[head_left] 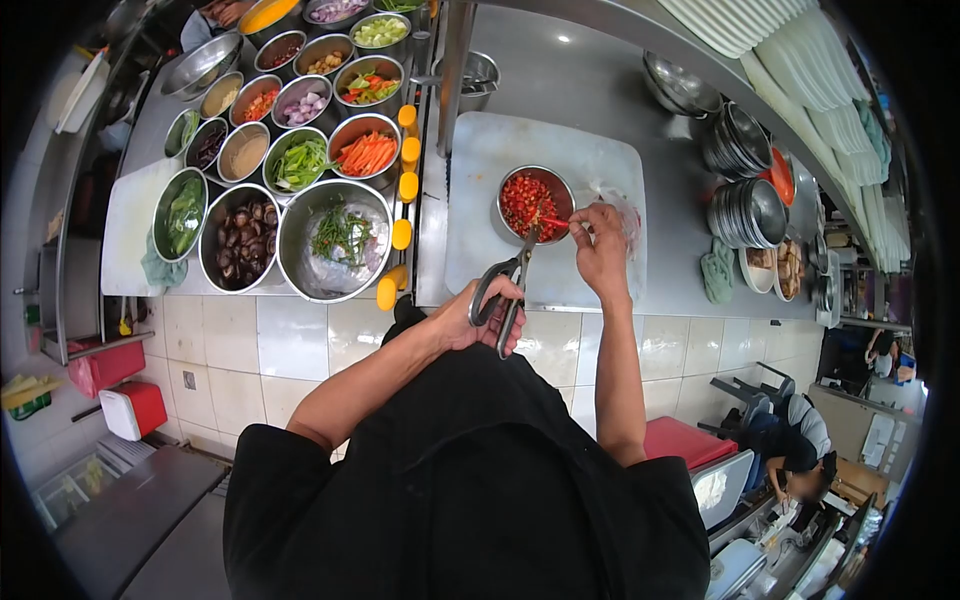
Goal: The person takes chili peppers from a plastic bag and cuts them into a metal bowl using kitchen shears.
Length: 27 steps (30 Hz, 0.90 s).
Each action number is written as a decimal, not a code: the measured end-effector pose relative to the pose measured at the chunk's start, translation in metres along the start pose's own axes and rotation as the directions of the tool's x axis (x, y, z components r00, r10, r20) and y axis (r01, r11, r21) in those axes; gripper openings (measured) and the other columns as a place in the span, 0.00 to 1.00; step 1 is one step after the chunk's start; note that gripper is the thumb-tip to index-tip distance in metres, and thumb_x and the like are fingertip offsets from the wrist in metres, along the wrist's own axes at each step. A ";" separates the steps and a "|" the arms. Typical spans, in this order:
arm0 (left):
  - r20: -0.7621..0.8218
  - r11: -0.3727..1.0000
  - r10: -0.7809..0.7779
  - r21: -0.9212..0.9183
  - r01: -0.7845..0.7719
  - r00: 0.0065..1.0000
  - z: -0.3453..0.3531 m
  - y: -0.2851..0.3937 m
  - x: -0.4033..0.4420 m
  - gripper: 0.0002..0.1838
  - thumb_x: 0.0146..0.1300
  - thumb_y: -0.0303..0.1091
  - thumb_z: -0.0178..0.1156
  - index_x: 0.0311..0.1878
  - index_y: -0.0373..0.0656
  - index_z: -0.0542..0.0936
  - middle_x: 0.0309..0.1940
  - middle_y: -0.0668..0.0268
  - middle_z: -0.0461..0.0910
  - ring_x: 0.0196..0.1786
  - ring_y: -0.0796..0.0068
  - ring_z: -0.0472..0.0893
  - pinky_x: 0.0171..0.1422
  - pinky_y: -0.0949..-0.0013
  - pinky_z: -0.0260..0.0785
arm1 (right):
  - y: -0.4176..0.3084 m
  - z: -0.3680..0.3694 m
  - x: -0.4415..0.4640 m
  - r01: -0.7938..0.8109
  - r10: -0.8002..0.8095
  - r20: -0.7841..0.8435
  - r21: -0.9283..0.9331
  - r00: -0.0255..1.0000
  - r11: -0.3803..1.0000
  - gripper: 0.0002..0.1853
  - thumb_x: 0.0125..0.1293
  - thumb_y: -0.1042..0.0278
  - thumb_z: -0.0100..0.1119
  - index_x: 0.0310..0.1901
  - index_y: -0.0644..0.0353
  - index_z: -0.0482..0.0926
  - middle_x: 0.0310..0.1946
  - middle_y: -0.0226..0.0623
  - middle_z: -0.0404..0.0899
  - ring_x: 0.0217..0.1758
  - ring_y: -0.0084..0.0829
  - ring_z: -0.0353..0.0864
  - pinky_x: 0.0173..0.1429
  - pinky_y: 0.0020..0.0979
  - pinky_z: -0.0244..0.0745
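My left hand (487,318) is closed around the black handles of a pair of scissors (508,277), whose blades point up at a metal bowl (574,193). Cut red chili pieces (525,200) fill much of that bowl. Between the fingertips of my right hand (602,252) is a red chili (556,222), its far end at the blade tips over the bowl's near edge. The bowl rests on a white cutting board (475,170). Clear plastic (628,215) lies on the board beside my right hand, partly hidden by it.
Left of the board stand several metal bowls of cut vegetables, among them carrots (366,152), mushrooms (245,240) and greens (340,235). Yellow-capped bottles (402,234) line the gap. Stacked metal bowls (750,212) and a green cloth (716,270) sit at right. Another person (800,460) bends at lower right.
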<state>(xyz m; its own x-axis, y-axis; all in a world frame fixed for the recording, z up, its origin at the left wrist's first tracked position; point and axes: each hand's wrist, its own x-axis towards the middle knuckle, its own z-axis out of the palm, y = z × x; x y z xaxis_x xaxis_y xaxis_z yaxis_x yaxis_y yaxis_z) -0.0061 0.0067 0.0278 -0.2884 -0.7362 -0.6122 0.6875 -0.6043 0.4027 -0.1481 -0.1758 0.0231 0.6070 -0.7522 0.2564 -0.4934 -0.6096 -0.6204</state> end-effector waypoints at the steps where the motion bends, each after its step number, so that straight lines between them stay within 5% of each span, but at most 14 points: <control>1: -0.004 1.000 -0.010 -0.007 0.010 1.000 0.003 0.001 -0.001 0.21 0.58 0.48 0.56 0.32 0.34 0.77 0.20 0.59 0.77 0.22 0.66 0.79 0.29 0.65 0.76 | -0.001 0.000 0.001 0.013 -0.013 0.003 0.001 1.000 1.000 0.05 0.58 0.77 0.60 0.37 0.61 0.79 0.42 0.39 0.74 0.44 0.38 0.75 0.46 0.33 0.70; 10: -0.081 0.995 0.095 0.027 -0.093 0.992 0.001 -0.001 0.004 0.17 0.58 0.44 0.57 0.31 0.35 0.77 0.21 0.60 0.77 0.18 0.69 0.77 0.22 0.69 0.74 | -0.002 0.003 0.001 -0.059 0.057 0.042 0.030 0.997 0.998 0.05 0.57 0.76 0.59 0.37 0.62 0.79 0.44 0.43 0.72 0.50 0.45 0.72 0.54 0.38 0.67; 15: 0.057 0.998 -0.050 -0.024 0.051 0.997 0.005 0.005 0.003 0.21 0.55 0.49 0.59 0.30 0.36 0.76 0.23 0.59 0.77 0.25 0.66 0.79 0.33 0.62 0.76 | 0.002 0.007 0.001 -0.067 0.062 0.060 0.085 0.996 0.994 0.06 0.57 0.76 0.60 0.37 0.60 0.79 0.44 0.43 0.72 0.50 0.43 0.72 0.54 0.37 0.67; 19: 0.058 0.998 0.014 -0.054 -0.011 0.998 0.001 0.000 0.014 0.20 0.55 0.49 0.59 0.30 0.36 0.77 0.22 0.59 0.77 0.25 0.66 0.79 0.32 0.63 0.76 | 0.004 0.013 -0.001 -0.049 0.047 0.047 0.048 0.998 0.998 0.06 0.56 0.75 0.61 0.36 0.58 0.80 0.46 0.42 0.72 0.53 0.44 0.69 0.57 0.40 0.64; 22: -0.070 0.992 0.101 0.088 -0.095 0.992 -0.003 0.000 0.011 0.20 0.55 0.48 0.60 0.30 0.36 0.77 0.22 0.60 0.77 0.24 0.66 0.79 0.31 0.63 0.75 | 0.004 0.015 -0.003 -0.040 0.038 -0.031 -0.060 0.999 0.997 0.06 0.55 0.75 0.61 0.36 0.55 0.81 0.52 0.42 0.70 0.58 0.47 0.64 0.61 0.44 0.59; 27: 0.063 0.999 -0.032 0.024 0.031 0.997 0.002 0.001 0.002 0.23 0.55 0.52 0.57 0.30 0.36 0.77 0.23 0.60 0.78 0.25 0.66 0.79 0.34 0.64 0.75 | 0.008 0.018 -0.005 -0.075 0.073 -0.042 -0.042 0.996 0.996 0.07 0.55 0.75 0.61 0.35 0.52 0.81 0.58 0.43 0.67 0.62 0.49 0.59 0.65 0.47 0.53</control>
<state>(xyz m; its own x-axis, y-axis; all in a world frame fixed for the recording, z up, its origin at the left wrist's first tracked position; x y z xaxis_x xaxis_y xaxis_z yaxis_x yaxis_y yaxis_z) -0.0073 0.0045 0.0281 -0.3518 -0.7342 -0.5807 0.6619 -0.6338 0.4003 -0.1435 -0.1726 0.0034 0.5424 -0.8047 0.2413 -0.5634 -0.5615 -0.6061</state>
